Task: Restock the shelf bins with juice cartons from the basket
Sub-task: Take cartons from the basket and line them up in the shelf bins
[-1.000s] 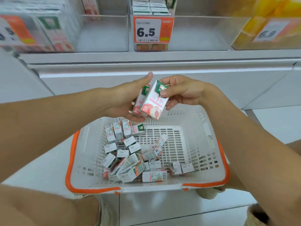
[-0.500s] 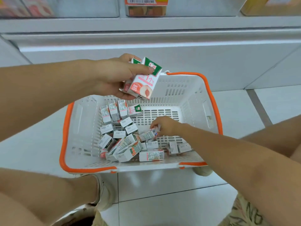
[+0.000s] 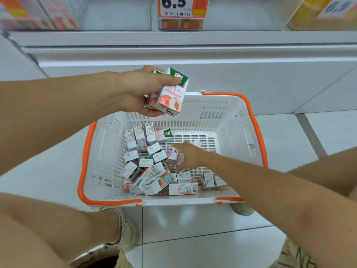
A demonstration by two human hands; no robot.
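Pink carton (image 3: 171,93) upright, slightly tilted, in left hand (image 3: 141,89).

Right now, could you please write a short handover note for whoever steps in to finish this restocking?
Left hand: holds two cartons above the basket's far rim.
Right hand: down in the basket, fingers closing on another carton.
Basket: on the floor in front of the shelf, with many loose cartons piled at its left and near side.
Shelf bins: above, only partly in view; their fill is unclear.
Left: carry the held cartons up to a bin, then go on emptying the basket.
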